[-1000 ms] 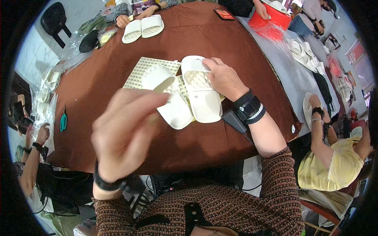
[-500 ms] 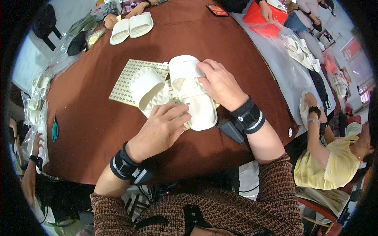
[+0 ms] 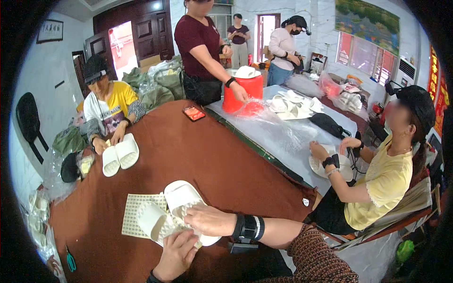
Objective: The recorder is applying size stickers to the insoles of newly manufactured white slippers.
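Two white slide slippers lie in front of me with their toes pointing away. The left slipper (image 3: 150, 218) has a quilted strap and rests partly on a pale yellow sheet of small printed stickers (image 3: 133, 212). The right slipper (image 3: 180, 194) lies beside it. My right hand (image 3: 211, 220) reaches in from the right over the right slipper's footbed, its fingers bent and close together. My left hand (image 3: 175, 254) is at the heel end of the slippers, fingers curled. Anything small between the fingertips of either hand is hidden.
A brown cloth covers the table (image 3: 104, 254). Teal-handled scissors (image 3: 71, 260) lie at left, a phone (image 3: 194, 113) at the far edge. Across, a person handles another white pair (image 3: 121, 154). At right, a seated person works beside a red bucket (image 3: 243, 96) and piled slippers (image 3: 292, 104).
The view has tilted up, bringing the room and co-workers into sight. My right hand has moved from the right slipper's strap toward its footbed, nearer my left hand.
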